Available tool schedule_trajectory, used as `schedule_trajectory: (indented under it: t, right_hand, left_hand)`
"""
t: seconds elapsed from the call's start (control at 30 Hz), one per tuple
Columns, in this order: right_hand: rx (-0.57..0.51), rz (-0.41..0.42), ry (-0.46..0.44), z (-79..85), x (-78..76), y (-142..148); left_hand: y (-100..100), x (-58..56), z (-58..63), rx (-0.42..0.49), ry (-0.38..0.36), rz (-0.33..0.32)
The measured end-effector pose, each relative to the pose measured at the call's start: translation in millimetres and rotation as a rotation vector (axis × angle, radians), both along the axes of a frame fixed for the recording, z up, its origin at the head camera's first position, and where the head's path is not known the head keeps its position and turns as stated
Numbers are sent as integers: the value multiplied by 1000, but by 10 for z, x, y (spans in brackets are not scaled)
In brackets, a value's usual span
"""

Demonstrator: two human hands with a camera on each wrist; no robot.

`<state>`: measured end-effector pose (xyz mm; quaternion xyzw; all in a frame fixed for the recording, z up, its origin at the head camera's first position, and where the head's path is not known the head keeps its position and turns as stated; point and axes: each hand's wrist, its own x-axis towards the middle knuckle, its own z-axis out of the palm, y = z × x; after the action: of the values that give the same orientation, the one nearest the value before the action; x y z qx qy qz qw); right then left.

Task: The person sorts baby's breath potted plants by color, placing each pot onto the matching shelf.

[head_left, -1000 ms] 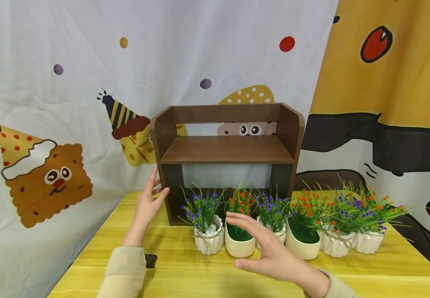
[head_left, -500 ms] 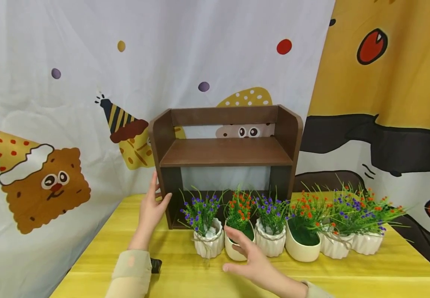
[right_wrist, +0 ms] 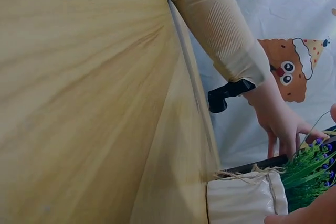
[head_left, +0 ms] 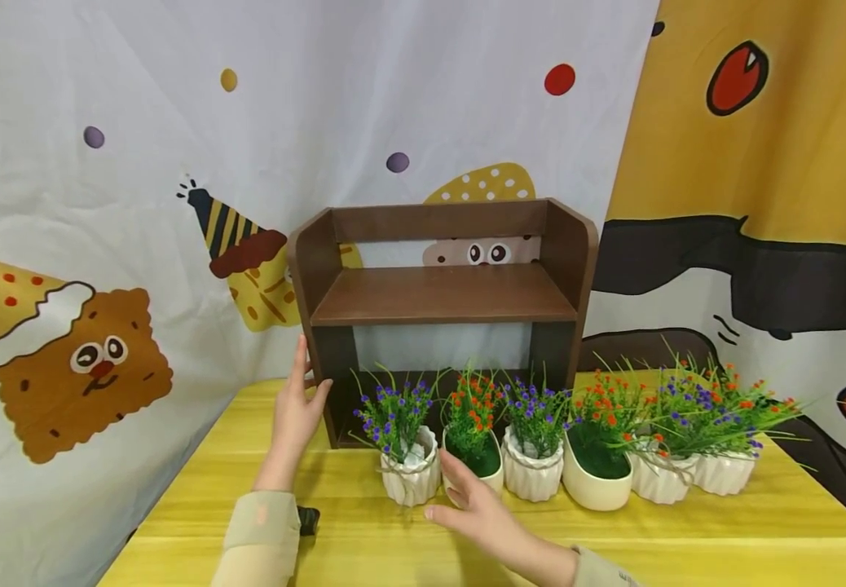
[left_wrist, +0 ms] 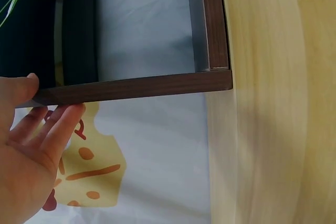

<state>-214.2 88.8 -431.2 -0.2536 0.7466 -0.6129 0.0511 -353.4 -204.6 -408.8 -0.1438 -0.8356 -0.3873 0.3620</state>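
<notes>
- The left hand [head_left: 298,408] stands upright against the left side panel of the brown wooden shelf [head_left: 443,295], fingers straight along the outer face and thumb hooked round the front edge. It looks to me like a steadying hold, keeping the shelf from shifting on the yellow table [head_left: 364,538]. The left wrist view agrees: fingers [left_wrist: 50,129] lie flat behind the panel edge, relaxed rather than clenched.
- The forearm rises from the table in a beige sleeve [head_left: 257,530], with a small black device [head_left: 309,520] at the wrist.
- Just right of that hand, in front of the shelf's lower opening, stands a ribbed white pot with purple flowers [head_left: 408,456].
- Next comes the smooth cream pot with orange flowers [head_left: 476,444], and the right hand [head_left: 474,509] is at its near side, palm turned towards it, fingers spread and reaching round the wall. Whether they have closed on it I cannot tell; the right wrist view shows only a sliver of the hand beside the ribbed pot [right_wrist: 247,200].
- Beyond the right hand the row runs on, pots touching: another ribbed pot of purple flowers [head_left: 535,465], a cream pot of orange flowers [head_left: 599,477], then two ribbed pots of mixed flowers [head_left: 694,469]. Lined up along the shelf's front, all within easy reach.
</notes>
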Motion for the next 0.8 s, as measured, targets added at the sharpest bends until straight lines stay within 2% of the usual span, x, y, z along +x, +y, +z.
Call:
schedule_trajectory:
  t: [0.23,0.8]
  right_hand:
    - [5,20,-30,10,-37,-53]
    - [5,20,-15,-50,-112,-156]
  left_hand:
    - [-8,14,20,1,-34,-9]
    - [5,33,36,2,-68,9]
